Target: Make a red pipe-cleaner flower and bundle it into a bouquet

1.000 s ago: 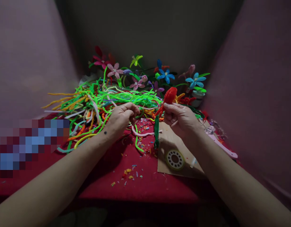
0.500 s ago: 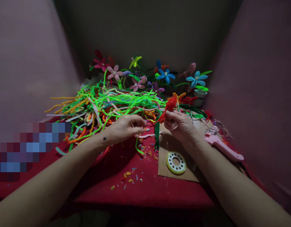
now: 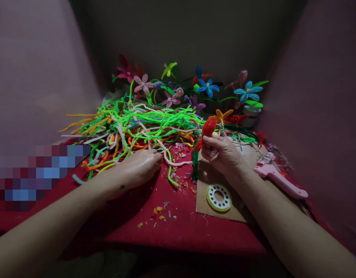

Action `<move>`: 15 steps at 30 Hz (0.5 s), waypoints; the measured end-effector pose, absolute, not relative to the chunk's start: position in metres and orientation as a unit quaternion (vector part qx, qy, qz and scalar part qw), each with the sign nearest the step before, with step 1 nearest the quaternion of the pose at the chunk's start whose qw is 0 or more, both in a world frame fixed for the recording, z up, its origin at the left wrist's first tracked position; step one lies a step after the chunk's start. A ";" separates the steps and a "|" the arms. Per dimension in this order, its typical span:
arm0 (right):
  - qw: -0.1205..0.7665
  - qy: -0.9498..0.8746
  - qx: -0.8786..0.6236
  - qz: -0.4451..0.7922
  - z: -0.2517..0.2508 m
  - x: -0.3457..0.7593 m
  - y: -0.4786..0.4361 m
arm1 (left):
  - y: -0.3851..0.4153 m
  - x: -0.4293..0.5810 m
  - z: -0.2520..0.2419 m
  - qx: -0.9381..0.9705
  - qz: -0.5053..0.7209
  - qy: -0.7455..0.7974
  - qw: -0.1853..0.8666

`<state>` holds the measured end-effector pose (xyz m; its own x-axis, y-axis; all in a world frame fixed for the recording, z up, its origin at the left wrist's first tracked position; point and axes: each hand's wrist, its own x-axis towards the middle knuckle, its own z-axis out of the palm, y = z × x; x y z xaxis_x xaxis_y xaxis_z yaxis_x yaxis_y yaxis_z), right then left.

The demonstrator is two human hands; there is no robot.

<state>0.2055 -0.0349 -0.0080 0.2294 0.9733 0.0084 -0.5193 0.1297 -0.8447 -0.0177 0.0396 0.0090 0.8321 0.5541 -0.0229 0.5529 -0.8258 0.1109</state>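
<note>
My right hand [image 3: 222, 152] pinches a bundle of fuzzy red pipe-cleaner petals [image 3: 209, 126], held upright above a piece of cardboard [image 3: 202, 200]. Lower and to the left, my left hand [image 3: 144, 164] is closed at the near edge of a heap of loose pipe cleaners [image 3: 163, 123], mostly bright green. Its fingertips are partly hidden, and I cannot make out what they hold. A pink pipe cleaner [image 3: 178, 164] curves past these fingers towards the cardboard. Dark green pipe cleaners [image 3: 195, 166] lie beside the cardboard's left edge.
A roll of tape [image 3: 219, 197] lies on the cardboard, with a pink glue gun [image 3: 279, 179] to its right. Pipe-cleaner flowers [image 3: 209, 88] stand along the back. Coloured scraps [image 3: 159, 210] are strewn over the red cloth [image 3: 183, 231]. A white jar [image 3: 251, 116] stands at back right.
My left hand has moved left and slightly down, away from the right hand, and its fingers have closed. The right hand still holds the red petals. The view has shifted slightly.
</note>
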 end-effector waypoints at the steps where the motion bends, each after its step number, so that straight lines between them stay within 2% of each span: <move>1: 0.687 -0.300 -0.378 0.543 -0.008 0.205 -0.035 | 0.040 -0.017 0.002 0.949 -0.001 0.314 0.012; 3: 0.687 -0.298 -0.379 0.544 -0.008 0.205 -0.035 | 0.042 -0.015 -0.010 0.937 -0.015 0.347 -0.035; 7: 0.697 -0.299 -0.371 0.536 -0.007 0.206 -0.036 | 0.049 -0.008 -0.018 0.925 -0.044 0.375 -0.025; 10: 0.696 -0.305 -0.367 0.537 -0.008 0.206 -0.036 | 0.051 -0.002 -0.014 0.927 -0.062 0.368 -0.027; 15: 0.693 -0.302 -0.358 0.549 -0.009 0.206 -0.035 | 0.041 0.009 0.010 0.929 -0.106 0.344 -0.089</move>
<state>0.2055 -0.0352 -0.0093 0.2151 0.9763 0.0253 -0.5447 0.1414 -0.8266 0.0095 0.0405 0.0097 0.7408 0.6577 -0.1367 0.6200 -0.7477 -0.2377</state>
